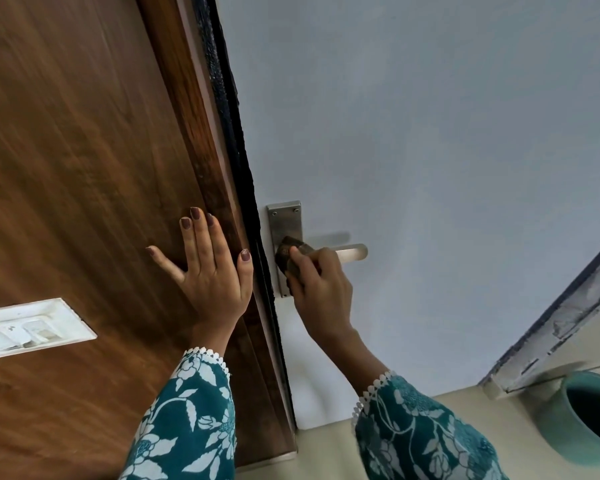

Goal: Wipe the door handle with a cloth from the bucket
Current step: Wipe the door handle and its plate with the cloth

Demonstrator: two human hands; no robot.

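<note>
My right hand is closed around a dark cloth and I press this cloth against the door handle, at the place where the lever meets its metal plate. My fingers cover the inner part of the lever; only its rounded end shows, to the right of my knuckles. The plate stands near the left edge of the pale blue door. My left hand holds nothing: it lies flat with fingers spread on the brown wooden panel, just beside the dark door edge. Both my sleeves are teal with white flowers. A white switch plate sits on the wooden panel near its left edge. A green bucket stands on the floor, at the lower right corner.
</note>
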